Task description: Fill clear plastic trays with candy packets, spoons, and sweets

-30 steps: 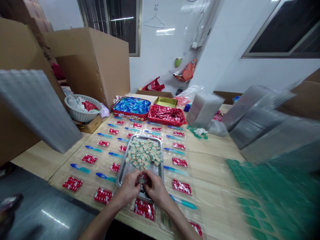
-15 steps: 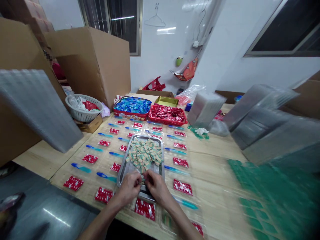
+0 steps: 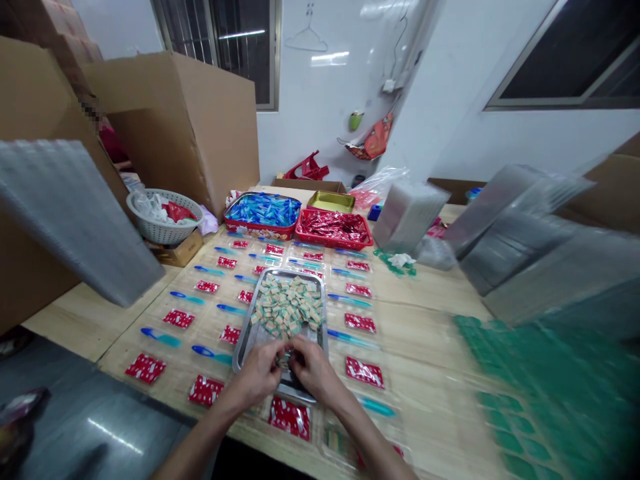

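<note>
My left hand (image 3: 262,368) and my right hand (image 3: 313,367) meet over the near end of a metal tray (image 3: 243,347). Both have their fingers closed in a pinch, almost touching. Whatever lies between the fingertips is mostly hidden and too small to name. Just beyond them, many small tan-and-green square pieces (image 3: 287,303) are heaped in the tray. Below the tray's near edge lies a red dotted packet (image 3: 290,417). Clear plastic trays cover the table around, bearing more such packets and blue plastic sticks (image 3: 213,353) with a rounded handle end.
At the back stand a tin of blue sticks (image 3: 265,212), a red basket of shiny red packets (image 3: 333,229) and a gold tray (image 3: 331,202). Stacked clear plastic (image 3: 410,217) rises at right, near green sheets (image 3: 520,373). A sieve basket (image 3: 167,227) and cartons (image 3: 215,127) flank the left.
My fingertips have drawn slightly closer together over the tray, the right hand turning a little inward. The whole view has shifted slightly; the things on the table stay put.
</note>
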Demonstrator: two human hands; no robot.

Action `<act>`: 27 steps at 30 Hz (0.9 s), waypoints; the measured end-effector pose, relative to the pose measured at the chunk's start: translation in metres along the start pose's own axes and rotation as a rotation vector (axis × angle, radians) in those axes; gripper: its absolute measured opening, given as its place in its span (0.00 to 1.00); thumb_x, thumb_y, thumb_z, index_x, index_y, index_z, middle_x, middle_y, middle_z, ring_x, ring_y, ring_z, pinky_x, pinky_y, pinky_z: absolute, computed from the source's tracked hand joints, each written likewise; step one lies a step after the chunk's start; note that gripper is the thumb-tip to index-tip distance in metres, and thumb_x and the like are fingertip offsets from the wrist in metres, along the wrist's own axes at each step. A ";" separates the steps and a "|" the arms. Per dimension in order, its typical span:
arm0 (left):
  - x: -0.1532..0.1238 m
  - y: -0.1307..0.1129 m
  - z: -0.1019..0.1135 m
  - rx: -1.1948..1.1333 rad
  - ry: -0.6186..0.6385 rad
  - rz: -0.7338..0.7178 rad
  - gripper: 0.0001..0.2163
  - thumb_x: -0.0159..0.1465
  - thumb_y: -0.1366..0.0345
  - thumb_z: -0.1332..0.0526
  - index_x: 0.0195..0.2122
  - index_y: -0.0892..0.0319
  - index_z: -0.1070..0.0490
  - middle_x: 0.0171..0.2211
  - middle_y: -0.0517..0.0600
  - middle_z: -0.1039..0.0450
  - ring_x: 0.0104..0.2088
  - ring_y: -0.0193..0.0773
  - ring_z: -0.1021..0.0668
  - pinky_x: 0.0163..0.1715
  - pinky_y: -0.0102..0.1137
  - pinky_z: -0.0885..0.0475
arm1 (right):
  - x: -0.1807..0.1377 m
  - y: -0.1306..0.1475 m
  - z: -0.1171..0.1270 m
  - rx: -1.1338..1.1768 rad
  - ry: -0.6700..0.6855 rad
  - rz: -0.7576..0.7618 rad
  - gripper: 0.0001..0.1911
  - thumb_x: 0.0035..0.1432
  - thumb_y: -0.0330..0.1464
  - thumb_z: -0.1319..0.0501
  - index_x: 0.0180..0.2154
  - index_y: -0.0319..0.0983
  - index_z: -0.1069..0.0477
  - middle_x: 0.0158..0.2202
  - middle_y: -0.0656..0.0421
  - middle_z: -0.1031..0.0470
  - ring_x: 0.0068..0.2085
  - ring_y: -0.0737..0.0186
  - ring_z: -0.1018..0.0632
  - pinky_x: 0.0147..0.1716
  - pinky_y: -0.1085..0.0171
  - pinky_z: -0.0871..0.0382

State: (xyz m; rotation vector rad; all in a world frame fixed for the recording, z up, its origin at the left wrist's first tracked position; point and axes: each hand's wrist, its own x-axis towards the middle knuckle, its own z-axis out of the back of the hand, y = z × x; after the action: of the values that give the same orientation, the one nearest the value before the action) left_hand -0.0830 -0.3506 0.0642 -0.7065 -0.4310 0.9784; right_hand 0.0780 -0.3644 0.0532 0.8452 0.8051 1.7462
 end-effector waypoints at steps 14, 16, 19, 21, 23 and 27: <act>-0.001 -0.003 -0.001 -0.086 0.006 0.112 0.11 0.49 0.76 0.45 0.32 0.56 0.41 0.22 0.40 0.38 0.24 0.32 0.32 0.24 0.27 0.43 | -0.005 0.004 -0.002 -0.029 0.015 -0.042 0.17 0.41 0.18 0.48 0.34 0.37 0.31 0.28 0.62 0.31 0.30 0.65 0.31 0.32 0.67 0.41; -0.001 -0.001 -0.003 -0.066 -0.007 0.106 0.11 0.49 0.75 0.45 0.32 0.56 0.41 0.22 0.40 0.39 0.24 0.33 0.32 0.24 0.27 0.43 | -0.006 0.006 -0.003 -0.026 0.004 -0.037 0.17 0.42 0.18 0.48 0.34 0.37 0.30 0.27 0.62 0.31 0.30 0.65 0.31 0.31 0.67 0.41; -0.003 -0.002 -0.002 -0.035 -0.007 0.097 0.11 0.50 0.75 0.45 0.33 0.55 0.41 0.21 0.40 0.39 0.24 0.33 0.32 0.25 0.28 0.43 | -0.007 0.008 -0.005 -0.022 -0.002 -0.046 0.17 0.40 0.17 0.48 0.32 0.37 0.31 0.26 0.62 0.32 0.29 0.65 0.32 0.30 0.68 0.41; -0.003 -0.004 0.000 -0.024 -0.001 0.103 0.11 0.50 0.74 0.44 0.33 0.55 0.40 0.21 0.40 0.39 0.23 0.33 0.32 0.25 0.28 0.43 | -0.007 0.008 -0.005 -0.012 -0.011 -0.061 0.17 0.40 0.17 0.47 0.33 0.38 0.31 0.27 0.62 0.32 0.30 0.65 0.31 0.30 0.67 0.41; -0.003 -0.006 0.002 -0.024 0.002 0.112 0.10 0.50 0.74 0.44 0.33 0.55 0.40 0.21 0.40 0.40 0.23 0.34 0.32 0.25 0.28 0.43 | -0.008 0.007 -0.006 -0.004 -0.016 -0.075 0.18 0.39 0.18 0.46 0.34 0.38 0.31 0.28 0.62 0.31 0.30 0.64 0.31 0.30 0.67 0.40; -0.003 -0.007 0.003 -0.054 0.003 0.108 0.12 0.49 0.76 0.45 0.33 0.56 0.39 0.21 0.41 0.38 0.24 0.35 0.31 0.25 0.28 0.43 | -0.008 0.007 -0.006 -0.002 -0.021 -0.081 0.19 0.39 0.18 0.44 0.36 0.38 0.31 0.31 0.60 0.29 0.33 0.62 0.29 0.32 0.66 0.38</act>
State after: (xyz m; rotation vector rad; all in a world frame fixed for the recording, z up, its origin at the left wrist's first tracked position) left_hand -0.0821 -0.3548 0.0708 -0.7858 -0.4216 1.0704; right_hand 0.0713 -0.3747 0.0544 0.8174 0.8132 1.6637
